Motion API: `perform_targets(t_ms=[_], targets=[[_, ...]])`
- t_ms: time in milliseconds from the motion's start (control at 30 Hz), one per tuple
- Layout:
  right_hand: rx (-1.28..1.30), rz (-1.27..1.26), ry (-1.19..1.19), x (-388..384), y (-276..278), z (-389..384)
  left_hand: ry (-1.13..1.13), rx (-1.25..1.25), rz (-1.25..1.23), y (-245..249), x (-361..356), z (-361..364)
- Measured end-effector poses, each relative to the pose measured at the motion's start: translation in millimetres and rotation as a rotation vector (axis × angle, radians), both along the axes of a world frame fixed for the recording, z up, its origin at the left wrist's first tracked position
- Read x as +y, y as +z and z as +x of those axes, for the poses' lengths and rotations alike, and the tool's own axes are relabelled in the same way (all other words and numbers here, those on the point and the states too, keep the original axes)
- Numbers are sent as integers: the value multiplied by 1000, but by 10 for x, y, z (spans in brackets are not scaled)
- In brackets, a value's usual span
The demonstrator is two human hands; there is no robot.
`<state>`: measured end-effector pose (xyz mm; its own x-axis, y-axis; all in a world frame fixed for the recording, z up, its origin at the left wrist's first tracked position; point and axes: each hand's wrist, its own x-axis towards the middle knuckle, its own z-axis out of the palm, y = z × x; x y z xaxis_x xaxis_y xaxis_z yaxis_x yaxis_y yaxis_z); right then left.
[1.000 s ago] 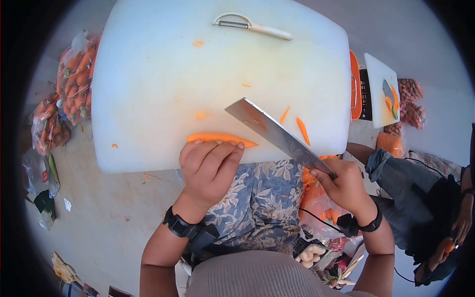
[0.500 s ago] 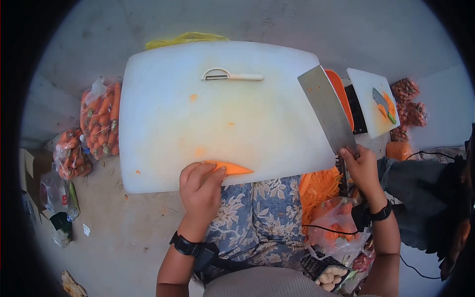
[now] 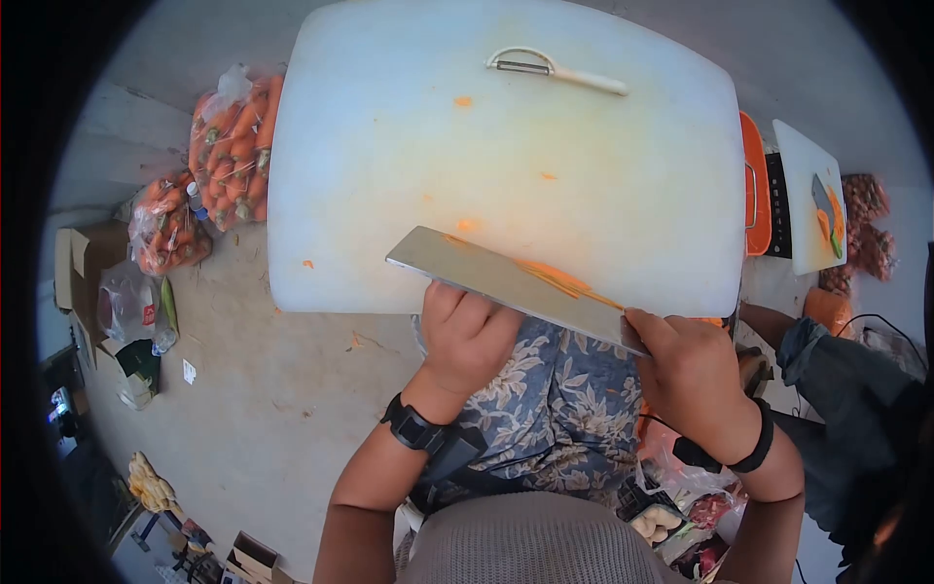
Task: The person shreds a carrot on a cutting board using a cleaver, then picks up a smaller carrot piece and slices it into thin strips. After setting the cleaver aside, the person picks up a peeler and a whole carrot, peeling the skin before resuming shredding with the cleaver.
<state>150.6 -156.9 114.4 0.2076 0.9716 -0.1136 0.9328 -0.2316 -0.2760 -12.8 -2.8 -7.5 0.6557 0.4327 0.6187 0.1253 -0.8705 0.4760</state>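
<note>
Now my right hand (image 3: 696, 375) clamps the broad steel cleaver (image 3: 506, 277) over the white plastic board (image 3: 506, 165); my left hand (image 3: 467, 341) curls behind as guide, its grip hidden.

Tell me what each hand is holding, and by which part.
The right hand holds the cleaver by its handle, which the grip hides. The left hand has its fingertips behind the blade; whether it holds anything cannot be told.

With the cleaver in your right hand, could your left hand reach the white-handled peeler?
Probably yes: past the steel cleaver blade over the left hand, the white board to the white-handled peeler lies open.
</note>
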Motion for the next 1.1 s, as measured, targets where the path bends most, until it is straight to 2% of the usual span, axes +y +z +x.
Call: perform_targets(t_ms=[100,233,400,500,567,633,733,900,1000,1067,1100], targets=[[-24,-44,3,-74,42,-5,30,-17,25,-26,2,9],[-80,-169,-10,-247,159,-9,-48,-47,-27,-4,41,2],[-107,-173,11,-339,159,19,-79,-68,-69,-51,30,-17],[-117,-224,22,-215,206,8,-140,-42,-205,-72,26,-64],[-101,-273,25,-92,142,20,-119,4,-35,-88,27,-93],[-151,-192,142,40,-5,58,-107,22,-40,-69,6,-103],[-113,-167,189,255,-67,13,-104,53,-68,-16,10,-106],[-31,-212,119,249,77,-1,-77,44,-56,-56,-18,-129],[-21,-241,86,96,257,28,-188,20,-196,-182,-93,-256],[-35,-242,104,-15,325,37,-358,52,-824,-387,-227,-383],[-34,-255,80,-71,349,28,-362,54,-828,-386,-199,-393]])
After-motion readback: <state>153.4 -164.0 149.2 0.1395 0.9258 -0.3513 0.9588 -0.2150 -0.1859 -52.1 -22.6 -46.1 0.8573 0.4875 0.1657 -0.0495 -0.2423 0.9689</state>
